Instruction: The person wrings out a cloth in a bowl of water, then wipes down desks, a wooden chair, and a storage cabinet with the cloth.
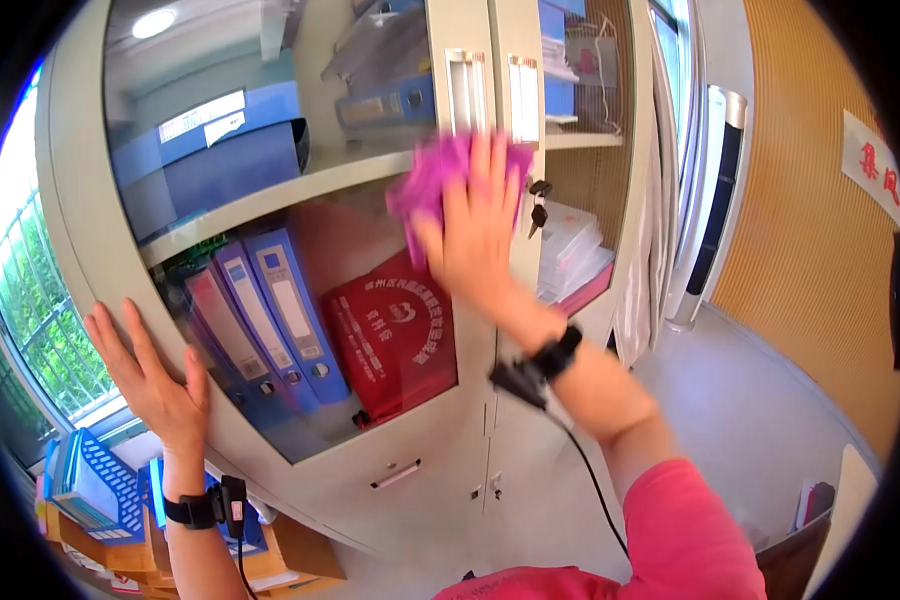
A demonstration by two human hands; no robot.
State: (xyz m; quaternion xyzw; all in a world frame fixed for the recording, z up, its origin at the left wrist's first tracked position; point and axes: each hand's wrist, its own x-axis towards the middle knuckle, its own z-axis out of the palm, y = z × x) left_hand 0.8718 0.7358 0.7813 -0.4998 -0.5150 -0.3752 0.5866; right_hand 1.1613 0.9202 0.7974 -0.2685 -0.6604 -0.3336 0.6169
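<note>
In the upper middle of the frame we have a crumpled purple cloth [420, 192] under our right hand [477, 235], against the meeting edge of the doors on a tall beige cabinet with glass panes [320, 490]. That hand lies over the cloth with fingers extended rather than curled round it (motion blur hides exactly how the fingertips bear). At the left of the frame, our left hand [152, 385] rests on the cabinet's pale frame, fingers apart, holding nothing. To wipe well, we would judge it best to spread the cloth flatter, press evenly through palm and fingers, and use the left hand as a steady brace. We should take care near the silver recessed handle [467, 92] and the small dark keys [538, 217] just right of the cloth, where fabric could snag.
</note>
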